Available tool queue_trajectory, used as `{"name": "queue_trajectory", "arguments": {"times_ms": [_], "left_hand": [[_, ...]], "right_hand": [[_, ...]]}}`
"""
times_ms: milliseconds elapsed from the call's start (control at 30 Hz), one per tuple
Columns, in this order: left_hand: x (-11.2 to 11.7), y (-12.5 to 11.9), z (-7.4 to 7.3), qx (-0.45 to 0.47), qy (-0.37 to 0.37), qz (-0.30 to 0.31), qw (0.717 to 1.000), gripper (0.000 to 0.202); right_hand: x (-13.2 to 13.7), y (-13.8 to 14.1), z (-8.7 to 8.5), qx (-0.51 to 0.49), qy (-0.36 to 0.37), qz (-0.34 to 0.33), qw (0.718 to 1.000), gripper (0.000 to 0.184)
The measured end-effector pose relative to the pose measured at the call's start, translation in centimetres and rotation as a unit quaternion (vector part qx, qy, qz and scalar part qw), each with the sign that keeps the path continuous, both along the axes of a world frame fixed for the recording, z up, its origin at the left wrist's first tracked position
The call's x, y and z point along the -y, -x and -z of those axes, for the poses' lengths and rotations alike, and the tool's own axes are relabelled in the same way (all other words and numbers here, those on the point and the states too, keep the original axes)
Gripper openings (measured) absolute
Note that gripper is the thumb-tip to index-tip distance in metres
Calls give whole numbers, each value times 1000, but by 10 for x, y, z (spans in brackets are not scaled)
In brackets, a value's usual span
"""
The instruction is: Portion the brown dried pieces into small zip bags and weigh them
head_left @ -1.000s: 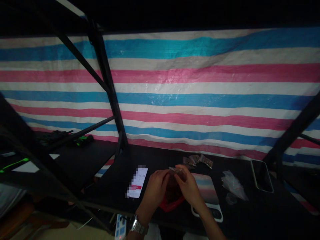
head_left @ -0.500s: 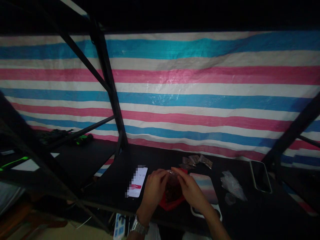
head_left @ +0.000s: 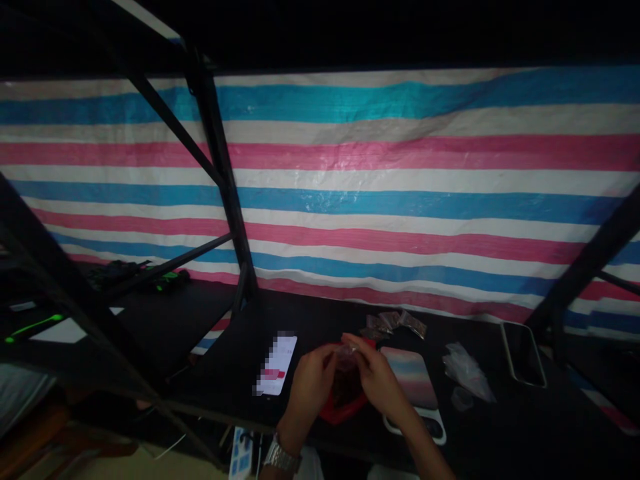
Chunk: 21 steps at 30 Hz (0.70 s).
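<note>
Between the fingertips of both hands is a small clear plastic bag [head_left: 346,358]. My left hand [head_left: 310,381] pinches it from the left, and my right hand [head_left: 376,380] grips its other side. Directly below lies a red bag or container [head_left: 339,415] with dark brown loose contents, partly covered by my hands. Close to my right wrist sits a small white-edged digital scale [head_left: 411,377], its plate reflecting the striped sheet. Behind my hands, several small filled clear packets [head_left: 413,325] lie in a loose group.
Right of the scale are a pile of clear plastic bags [head_left: 466,371] and a small clear round piece [head_left: 461,399]. A dark-screened phone [head_left: 523,355] lies farther right, a lit phone [head_left: 281,363] to the left. Black rack posts [head_left: 227,180] and a striped sheet [head_left: 400,207] bound the shelf.
The clear bag shows more between my fingers, and its opening looks wider. My hands have barely moved; the whole view has shifted slightly.
</note>
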<state>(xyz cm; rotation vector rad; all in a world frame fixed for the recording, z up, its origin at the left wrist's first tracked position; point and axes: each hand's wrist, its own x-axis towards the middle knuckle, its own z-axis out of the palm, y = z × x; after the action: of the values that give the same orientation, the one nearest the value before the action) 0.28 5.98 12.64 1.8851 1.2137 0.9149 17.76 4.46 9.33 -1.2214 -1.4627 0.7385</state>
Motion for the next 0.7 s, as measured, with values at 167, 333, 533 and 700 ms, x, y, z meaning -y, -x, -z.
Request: {"name": "queue_trajectory", "arguments": {"times_ms": [167,333,533,700], "left_hand": [[1,-1,0,18,-18,-24,999,36],[0,12,-2,21,-54,-78,995,38],[1,50,-4,26,-79,-131,988,37],[0,56,-3,38,-89,-148,984,37]], "right_hand": [[3,1,-12,-30,8,8,999,37],[-4,-60,-30,-47,11,98,994,48],[-4,-227,-41,154,82,366,914,51],[9,-268,-17,270,146,417,855,49]]}}
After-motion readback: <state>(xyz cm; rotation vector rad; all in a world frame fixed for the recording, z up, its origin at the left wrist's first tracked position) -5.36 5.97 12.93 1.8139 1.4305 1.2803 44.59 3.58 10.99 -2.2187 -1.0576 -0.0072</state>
